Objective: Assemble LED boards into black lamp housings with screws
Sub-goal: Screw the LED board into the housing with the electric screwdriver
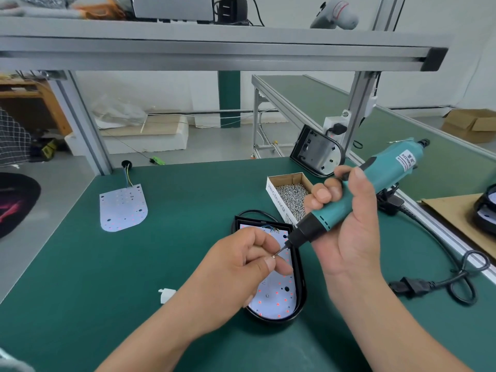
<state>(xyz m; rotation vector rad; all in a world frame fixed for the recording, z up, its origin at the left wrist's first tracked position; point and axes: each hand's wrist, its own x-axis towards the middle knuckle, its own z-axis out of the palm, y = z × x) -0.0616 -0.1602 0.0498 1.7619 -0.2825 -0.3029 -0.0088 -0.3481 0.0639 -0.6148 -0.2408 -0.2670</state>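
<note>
While the left hand [241, 261] pinches a screw [273, 255] onto the bit of the electric screwdriver [357, 194] gripped by the right hand [346, 224], loading seems underway; next, seat it in the LED board [276, 296] lying in the black housing [300, 291]. Screw box [276, 194] just beyond, spare board [122, 208] left; nothing obstructs.

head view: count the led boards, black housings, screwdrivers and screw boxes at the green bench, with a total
LED boards: 2 (loose board, seated board)
Black housings: 2 (near housing, leaning housing)
Screwdrivers: 1 (screwdriver)
Screw boxes: 1 (screw box)
Total: 6
The dark object cut off at the right edge is not counted.
</note>
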